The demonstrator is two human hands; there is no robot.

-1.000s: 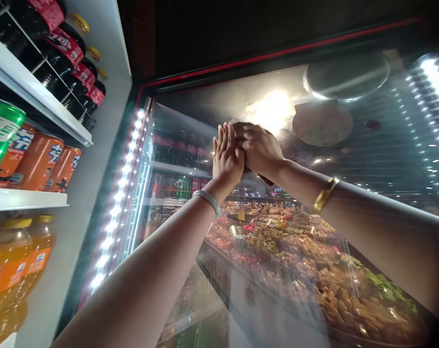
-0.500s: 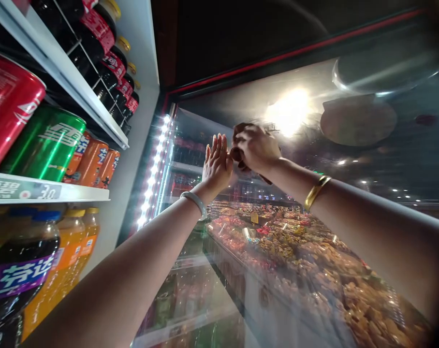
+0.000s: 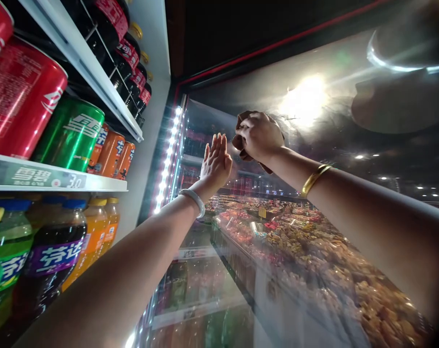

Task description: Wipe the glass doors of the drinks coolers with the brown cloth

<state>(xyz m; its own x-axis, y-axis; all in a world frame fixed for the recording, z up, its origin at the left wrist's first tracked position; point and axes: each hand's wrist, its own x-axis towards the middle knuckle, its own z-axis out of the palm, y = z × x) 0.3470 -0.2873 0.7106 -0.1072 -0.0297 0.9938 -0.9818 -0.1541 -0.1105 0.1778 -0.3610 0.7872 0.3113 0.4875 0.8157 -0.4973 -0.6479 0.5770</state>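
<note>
A glass cooler door (image 3: 234, 270) fills the middle and right of the view, with a dark frame and a red strip along its top. My left hand (image 3: 215, 164) lies flat against the glass, fingers stretched upward and holding nothing; a pale bangle circles that wrist. To its right and slightly higher, my right hand (image 3: 263, 137) grips a crumpled brown cloth (image 3: 244, 153) pressed to the glass. The cloth shows past the fingers on the left and below the palm. A gold bangle is on my right wrist.
White cooler shelves (image 3: 107, 184) at left bear red cans (image 3: 27, 96), a green can (image 3: 74, 133), orange cans and bottled drinks (image 3: 56, 256). A lit LED strip (image 3: 168, 154) runs beside the glass. Through it appear heaped packaged goods (image 3: 314, 256).
The view has shifted, so the shelves and door frame sit further right. Between my hands the gap has widened, with the right hand and cloth now apart from the left hand.
</note>
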